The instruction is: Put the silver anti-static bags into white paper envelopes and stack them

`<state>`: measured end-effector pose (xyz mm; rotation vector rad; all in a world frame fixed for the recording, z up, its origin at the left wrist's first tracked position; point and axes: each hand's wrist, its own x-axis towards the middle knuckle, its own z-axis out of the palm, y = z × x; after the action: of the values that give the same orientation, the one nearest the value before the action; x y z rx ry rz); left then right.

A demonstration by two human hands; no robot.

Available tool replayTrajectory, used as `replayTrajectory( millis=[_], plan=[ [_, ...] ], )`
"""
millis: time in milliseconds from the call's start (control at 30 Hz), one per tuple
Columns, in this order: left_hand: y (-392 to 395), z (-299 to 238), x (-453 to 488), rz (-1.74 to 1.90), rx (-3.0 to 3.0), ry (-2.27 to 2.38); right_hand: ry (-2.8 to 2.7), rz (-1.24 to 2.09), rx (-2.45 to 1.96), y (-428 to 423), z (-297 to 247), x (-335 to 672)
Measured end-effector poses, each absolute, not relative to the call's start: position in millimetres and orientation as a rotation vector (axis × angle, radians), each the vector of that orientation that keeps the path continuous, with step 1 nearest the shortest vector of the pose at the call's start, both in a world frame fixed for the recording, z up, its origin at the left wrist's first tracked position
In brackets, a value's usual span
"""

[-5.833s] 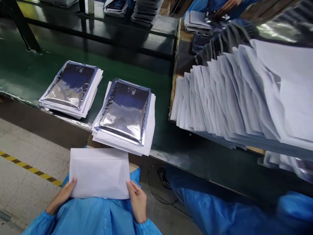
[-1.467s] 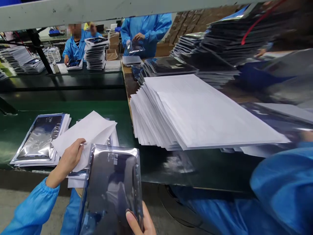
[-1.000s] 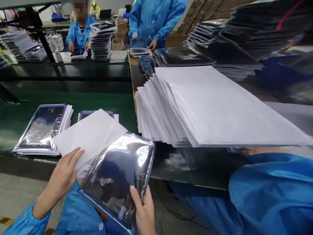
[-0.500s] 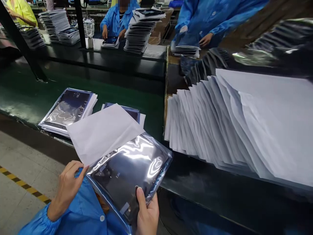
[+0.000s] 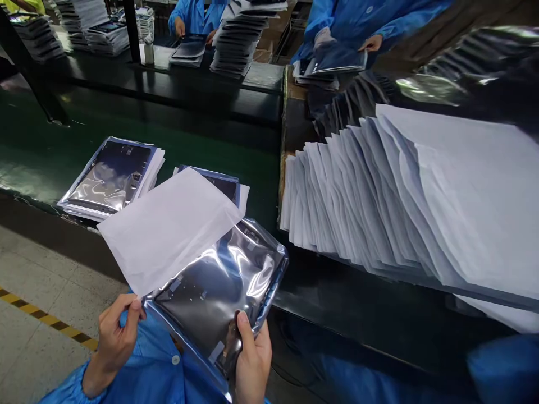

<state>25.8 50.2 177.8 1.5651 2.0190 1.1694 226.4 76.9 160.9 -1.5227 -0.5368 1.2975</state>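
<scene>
My left hand (image 5: 113, 336) pinches the near corner of a white paper sheet (image 5: 168, 227), which lies across the top of a shiny silver bag (image 5: 219, 286) with a dark flat panel inside. My right hand (image 5: 252, 359) grips that bag at its lower edge, thumb on top. Both are held over my lap, in front of the green conveyor belt (image 5: 46, 151). Just beyond them on the belt sit two stacks of bagged panels interleaved with white sheets, one on the left (image 5: 112, 177) and one (image 5: 223, 185) partly hidden behind the sheet.
A big fanned pile of white sheets (image 5: 400, 196) rests on the right. A blue-sleeved arm (image 5: 501, 365) of a neighbouring person is at lower right. Other people in blue coats work across the line beside tall stacks (image 5: 238, 39). The floor with a yellow-black stripe (image 5: 46, 320) lies at left.
The white sheet has slid further over the silver bag, and my left hand has dropped to pinch its near corner. The bag has tilted slightly in my right hand.
</scene>
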Motion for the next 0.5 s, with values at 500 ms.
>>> replayTrajectory(
  millis=[500],
  plan=[
    [37,159,32,1.307,0.816,1.671,-0.452,1.234,-1.500,48,159,168]
  ],
)
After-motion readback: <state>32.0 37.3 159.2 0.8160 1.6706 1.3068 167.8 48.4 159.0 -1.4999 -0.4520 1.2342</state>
